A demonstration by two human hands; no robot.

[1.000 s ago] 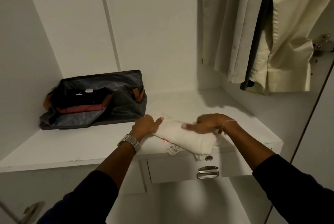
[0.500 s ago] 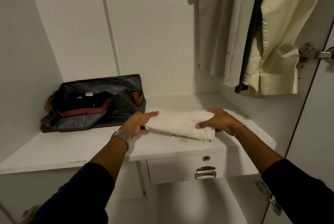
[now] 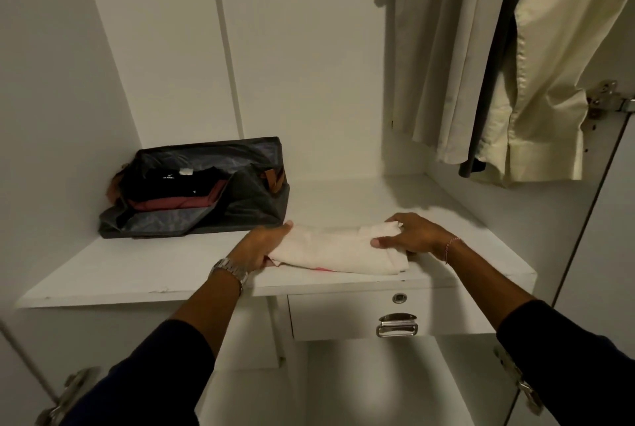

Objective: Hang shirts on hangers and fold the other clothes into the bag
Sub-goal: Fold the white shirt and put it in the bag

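Observation:
A folded white garment (image 3: 335, 250) lies near the front of the white wardrobe shelf (image 3: 137, 271). My left hand (image 3: 263, 245) grips its left end, thumb on top. My right hand (image 3: 410, 235) pinches its right end, fingers curled over the fold. An open dark grey bag (image 3: 254, 199) sits at the back left of the shelf, just beyond my left hand. Inside it lie a folded black garment (image 3: 171, 183) on top of a dark red one (image 3: 171, 202).
Beige, dark and cream shirts (image 3: 536, 82) hang at the upper right above the shelf. A drawer (image 3: 343, 315) with a metal handle and lock sits under the shelf's front edge. Door hinges show at the right and lower left.
Both hands shifted to the two ends of the white garment and moved it back from the shelf's front edge. The paper tag that hung over the edge is out of sight.

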